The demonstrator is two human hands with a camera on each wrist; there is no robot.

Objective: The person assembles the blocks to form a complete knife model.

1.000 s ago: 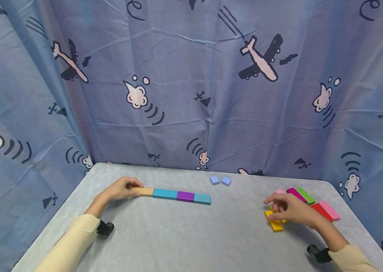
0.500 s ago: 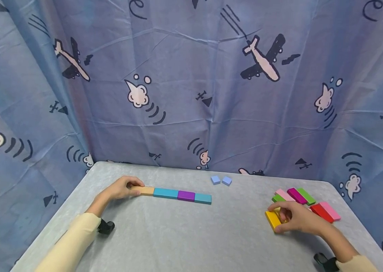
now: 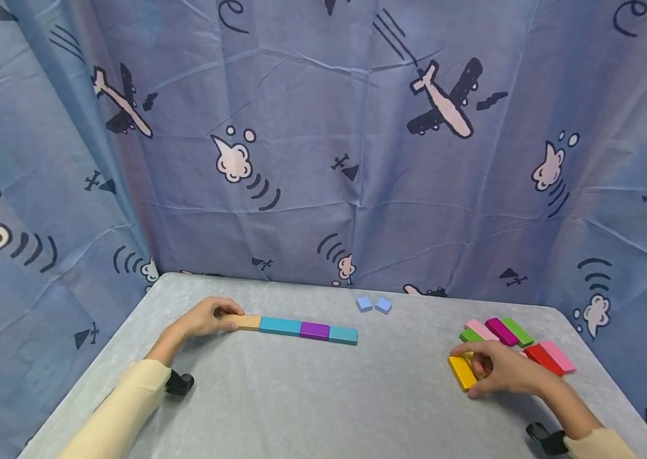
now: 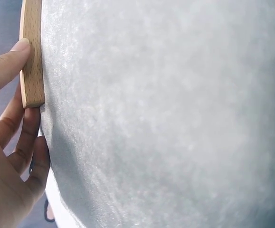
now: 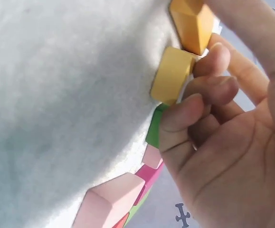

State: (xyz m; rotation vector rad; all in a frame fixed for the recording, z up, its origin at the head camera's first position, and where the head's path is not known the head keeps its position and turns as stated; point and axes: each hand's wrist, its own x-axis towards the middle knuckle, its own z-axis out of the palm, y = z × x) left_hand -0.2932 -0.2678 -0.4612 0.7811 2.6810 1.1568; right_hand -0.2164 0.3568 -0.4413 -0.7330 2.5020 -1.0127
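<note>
My left hand (image 3: 208, 317) pinches the plain wooden block (image 3: 250, 322) at the left end of a row on the table; its wood grain shows in the left wrist view. Rightward, the row runs through a blue block (image 3: 280, 326), a purple block (image 3: 314, 331) and another blue block (image 3: 343, 335), end to end. At the right, my right hand (image 3: 503, 368) holds a yellow block (image 3: 462, 373) by its ends, between thumb and forefinger. Beside its curled other fingers, the right wrist view has a second yellow block (image 5: 171, 76), mostly hidden from the head view.
Behind the right hand lie green, pink, magenta (image 3: 501, 331) and red (image 3: 544, 359) blocks, loosely grouped. Two small light-blue blocks (image 3: 383, 306) sit near the far edge of the grey-white table (image 3: 323, 395). A patterned blue curtain (image 3: 300, 159) hangs behind.
My right hand has come down over the yellow blocks and taken the front one between thumb and forefinger. The left hand and the row have stayed in place.
</note>
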